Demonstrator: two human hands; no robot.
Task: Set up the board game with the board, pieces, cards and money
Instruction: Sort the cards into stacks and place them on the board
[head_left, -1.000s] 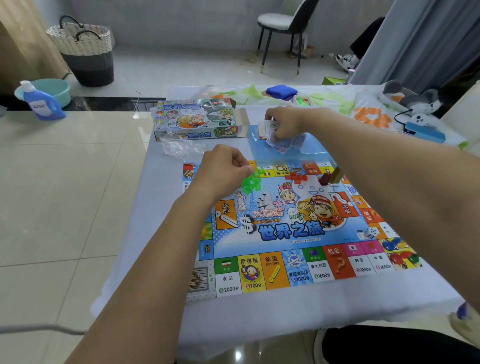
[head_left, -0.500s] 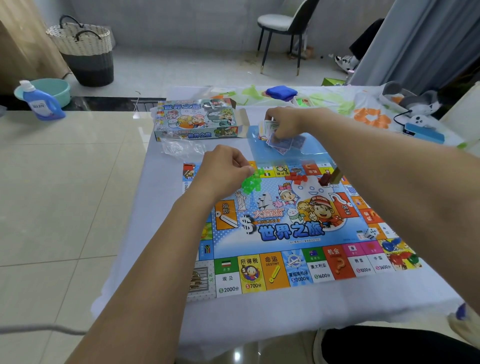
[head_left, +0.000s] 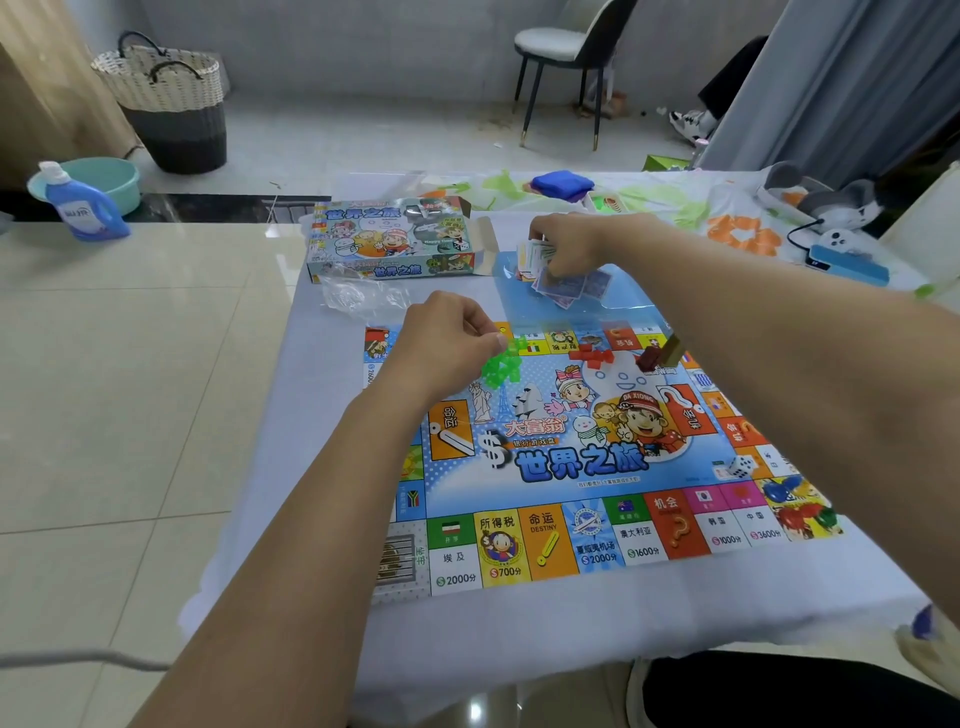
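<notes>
The colourful game board (head_left: 576, 462) lies flat on the white tablecloth (head_left: 519, 634). My left hand (head_left: 447, 345) hovers over its far left corner, fingers curled, touching a pile of green plastic houses (head_left: 501, 364). Whether it pinches one I cannot tell. Beyond the board, my right hand (head_left: 569, 241) grips a stack of cards (head_left: 532, 254) over a blue plastic tray (head_left: 613, 296), with loose blue cards (head_left: 571, 286) beneath. Red houses (head_left: 592, 356), dark red pieces (head_left: 649, 358), a white die (head_left: 740, 465) and coloured pawns (head_left: 800, 506) sit on the board.
The open game box (head_left: 389, 241) lies at the far left of the table, a crumpled clear bag (head_left: 358, 299) in front of it. A blue cloth (head_left: 561, 184), a plush toy (head_left: 831, 200) and a blue device (head_left: 847, 265) sit further back. Floor, basket and chair lie beyond.
Both hands stay in nearly the same places. My right hand has shifted the cards slightly over the tray.
</notes>
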